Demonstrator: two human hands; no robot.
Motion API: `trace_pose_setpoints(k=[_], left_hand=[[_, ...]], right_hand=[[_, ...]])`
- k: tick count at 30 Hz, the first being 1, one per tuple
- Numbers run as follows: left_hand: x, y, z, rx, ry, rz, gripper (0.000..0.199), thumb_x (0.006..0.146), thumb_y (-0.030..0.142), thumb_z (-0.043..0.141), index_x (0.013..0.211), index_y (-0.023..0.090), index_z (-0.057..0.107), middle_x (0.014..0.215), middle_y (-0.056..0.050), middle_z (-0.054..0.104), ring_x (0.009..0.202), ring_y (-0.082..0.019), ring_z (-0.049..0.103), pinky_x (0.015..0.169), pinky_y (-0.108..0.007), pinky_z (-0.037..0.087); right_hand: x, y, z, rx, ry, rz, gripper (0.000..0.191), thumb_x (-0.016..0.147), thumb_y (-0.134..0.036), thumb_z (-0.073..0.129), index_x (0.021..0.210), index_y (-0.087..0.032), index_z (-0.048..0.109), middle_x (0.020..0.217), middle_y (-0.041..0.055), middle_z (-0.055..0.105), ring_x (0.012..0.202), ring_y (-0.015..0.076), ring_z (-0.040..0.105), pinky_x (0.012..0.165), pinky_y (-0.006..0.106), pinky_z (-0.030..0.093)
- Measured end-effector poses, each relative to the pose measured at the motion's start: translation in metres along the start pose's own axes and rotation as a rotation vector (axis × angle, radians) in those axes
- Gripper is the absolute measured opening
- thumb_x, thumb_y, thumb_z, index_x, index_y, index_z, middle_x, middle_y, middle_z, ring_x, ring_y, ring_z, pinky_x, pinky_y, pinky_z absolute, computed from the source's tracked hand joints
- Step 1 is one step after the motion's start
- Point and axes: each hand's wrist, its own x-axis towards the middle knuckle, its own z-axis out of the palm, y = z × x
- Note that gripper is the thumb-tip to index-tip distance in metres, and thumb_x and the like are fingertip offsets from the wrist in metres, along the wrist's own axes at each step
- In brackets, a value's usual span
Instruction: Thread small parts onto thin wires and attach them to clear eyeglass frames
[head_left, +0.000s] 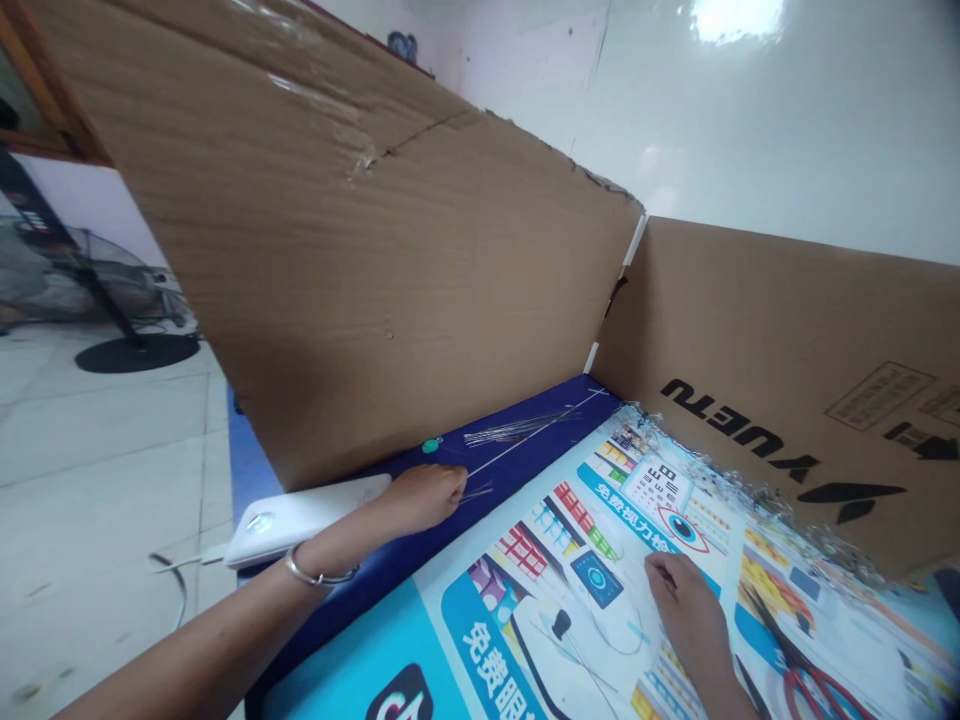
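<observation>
My left hand (429, 497), with a metal bangle (319, 572) on the wrist, is closed over the dark blue strip of the table. Its fingertips are beside a few thin wire pieces (478, 492); whatever is in them cannot be made out. Further back lies a bundle of thin silvery wires (510, 430), and a thin pale line (525, 437) runs past it. Over the printed poster sheet (442, 610), my right hand (690, 615) is closed, fingers curled together, its contents hidden. Scissors with red handles (806, 690) rest to its right.
Tall cardboard panels rise at the left (420, 280) and right (787, 350). Many small wire bits (795, 520) lie along the right panel's foot. A white device (300, 520) with a cable sits at the left edge, and a small green lump (431, 445) lies near the left panel.
</observation>
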Motion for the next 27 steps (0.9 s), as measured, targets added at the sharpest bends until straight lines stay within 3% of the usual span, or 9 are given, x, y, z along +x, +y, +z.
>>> trace_pose_setpoints(k=[14,19,23,27], left_hand=[[0.0043,0.0001,0.0063,-0.031,0.024,-0.058,0.017,0.083,0.022,0.038,0.083,0.019,0.054,0.089,-0.006,0.063,0.081,-0.02,0.059,0.061,-0.027,0.04],[0.0035,0.0031,0.0047,-0.024,0.041,-0.063,0.02,0.083,0.032,0.04,0.086,0.02,0.055,0.094,-0.007,0.061,0.086,-0.021,0.058,0.064,-0.028,0.042],[0.0042,0.0056,0.0043,-0.005,0.025,-0.08,0.03,0.075,0.042,0.05,0.093,0.019,0.056,0.099,-0.01,0.06,0.091,-0.025,0.057,0.068,-0.031,0.044],[0.0073,0.0067,0.0051,0.025,-0.016,-0.06,0.025,0.072,0.034,0.053,0.09,0.017,0.06,0.099,-0.013,0.062,0.089,-0.027,0.059,0.067,-0.033,0.045]], right_hand=[[0.0002,-0.0031,-0.0018,-0.016,-0.018,0.007,0.026,0.084,-0.041,0.037,0.088,-0.025,0.057,0.094,0.003,0.059,0.081,0.0176,0.057,0.068,0.027,0.044],[0.0003,-0.004,-0.0022,-0.01,-0.016,0.004,0.028,0.084,-0.041,0.036,0.088,-0.024,0.058,0.093,0.0041,0.059,0.079,0.0179,0.057,0.066,0.027,0.044],[0.0016,-0.0017,-0.0003,-0.011,0.005,-0.004,0.029,0.083,-0.042,0.036,0.087,-0.023,0.058,0.091,0.0045,0.06,0.078,0.0183,0.058,0.065,0.027,0.045],[0.0016,0.0001,0.0007,-0.007,-0.003,0.0,0.028,0.083,-0.042,0.037,0.086,-0.024,0.057,0.091,0.0035,0.059,0.079,0.0177,0.058,0.067,0.027,0.044]])
